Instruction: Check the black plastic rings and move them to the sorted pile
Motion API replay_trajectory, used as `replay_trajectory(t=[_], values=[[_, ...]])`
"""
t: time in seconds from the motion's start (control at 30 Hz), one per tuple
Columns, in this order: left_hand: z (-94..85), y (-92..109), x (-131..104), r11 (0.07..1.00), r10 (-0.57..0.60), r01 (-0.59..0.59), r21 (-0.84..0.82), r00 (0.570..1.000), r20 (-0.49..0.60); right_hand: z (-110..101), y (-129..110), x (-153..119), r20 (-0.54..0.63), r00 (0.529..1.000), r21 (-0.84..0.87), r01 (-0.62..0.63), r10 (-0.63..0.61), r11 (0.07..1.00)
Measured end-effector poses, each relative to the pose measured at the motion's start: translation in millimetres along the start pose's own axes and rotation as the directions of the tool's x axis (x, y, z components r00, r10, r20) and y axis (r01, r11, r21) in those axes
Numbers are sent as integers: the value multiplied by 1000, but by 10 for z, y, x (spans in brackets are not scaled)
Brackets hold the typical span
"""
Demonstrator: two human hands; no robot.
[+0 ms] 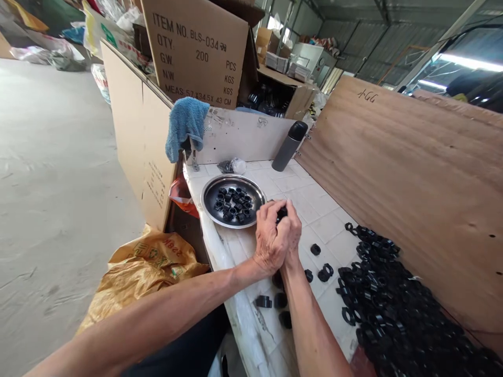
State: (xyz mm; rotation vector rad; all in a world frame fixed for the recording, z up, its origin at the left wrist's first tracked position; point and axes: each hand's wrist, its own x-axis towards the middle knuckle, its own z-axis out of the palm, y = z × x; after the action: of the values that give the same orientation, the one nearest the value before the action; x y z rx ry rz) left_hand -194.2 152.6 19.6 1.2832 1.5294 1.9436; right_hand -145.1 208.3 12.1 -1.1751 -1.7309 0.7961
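Note:
My left hand [269,235] and my right hand [294,230] are pressed together just right of the metal bowl, fingers curled inward. Between their fingertips shows a black plastic ring [282,213], mostly covered, so its full shape is hidden. The shiny round bowl [207,210] holds several short black plastic rings [233,203]. More loose rings [315,249] lie on the white tabletop to the right of my hands. Others, such as a stepped black piece [263,301], rest near my right forearm.
A large heap of black rings [408,314] spreads along the wooden board [404,167] at right. Behind the bowl stand a dark grey thermos [290,146] and a small clear bag [238,166]. A blue towel [186,125] hangs at the back left corner, near cardboard boxes [196,52].

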Motion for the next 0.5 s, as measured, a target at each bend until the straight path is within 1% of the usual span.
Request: replay_trajectory(t=[0.03,0.1,0.17,0.2,0.27,0.3,0.33,0.37,0.4,0.43,0.47,0.5], values=[[-39,9,71,1000,27,-26,7,999,-44,78,-50,63,32,999,7,10,-10,1000],[-138,-3,232,999,32,-28,28,989,-142,252,-155,192,85,996,24,22,-24,999],[-261,-57,414,998,-20,31,55,980,-197,422,-256,315,151,988,31,22,-26,999],[-327,-95,507,992,-64,85,92,975,-213,491,-301,368,179,984,33,18,-24,999],[-450,-179,671,950,-166,209,231,968,-190,568,-378,443,209,978,22,-5,1,1000],[-503,-214,726,922,-213,240,303,970,-120,565,-407,456,214,977,13,-23,19,1000],[-550,-240,754,903,-229,233,361,972,-55,528,-429,448,211,977,4,-38,37,999],[-592,-251,747,891,-209,199,407,978,-21,454,-441,415,205,977,-3,-50,50,999],[-634,-248,702,888,-149,132,441,989,4,343,-441,357,196,979,-6,-58,58,998],[-677,-231,617,887,-59,39,459,998,29,198,-425,275,173,983,-17,-57,59,998],[-726,-204,495,884,46,-72,461,997,67,22,-391,172,146,987,-29,-58,61,998],[-780,-170,342,876,144,-188,445,981,130,-175,-337,52,100,994,-59,-47,53,997]])
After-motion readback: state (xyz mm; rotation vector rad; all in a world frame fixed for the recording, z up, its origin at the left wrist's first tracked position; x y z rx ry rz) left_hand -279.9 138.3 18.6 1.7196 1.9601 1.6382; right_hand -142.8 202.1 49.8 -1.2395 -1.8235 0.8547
